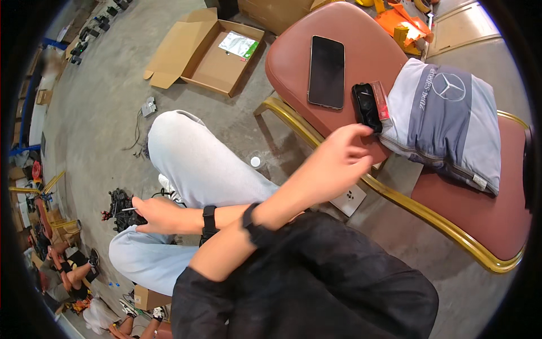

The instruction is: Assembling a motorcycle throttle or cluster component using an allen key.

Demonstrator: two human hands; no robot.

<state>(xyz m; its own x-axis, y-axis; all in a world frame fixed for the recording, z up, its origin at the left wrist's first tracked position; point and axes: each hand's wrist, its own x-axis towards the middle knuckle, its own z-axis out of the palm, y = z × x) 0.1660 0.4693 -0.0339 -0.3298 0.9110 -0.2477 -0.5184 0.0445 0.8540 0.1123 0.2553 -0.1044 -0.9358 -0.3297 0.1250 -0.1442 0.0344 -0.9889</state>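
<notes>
Black and bristling, a small spiky mechanical part (119, 209) sits low on the left beside my pale trouser leg (197, 164). My right hand (155, 216), crossed over to that side, pinches a thin silvery rod (129, 209) against it. My left hand (339, 164) hangs with fingers loosely curled, gripping nothing, just short of a small black case (367, 106) on the red padded chair seat (367, 62). A black slab phone (326, 72) lies beside the case, a grey folded jacket (446, 121) further right.
</notes>
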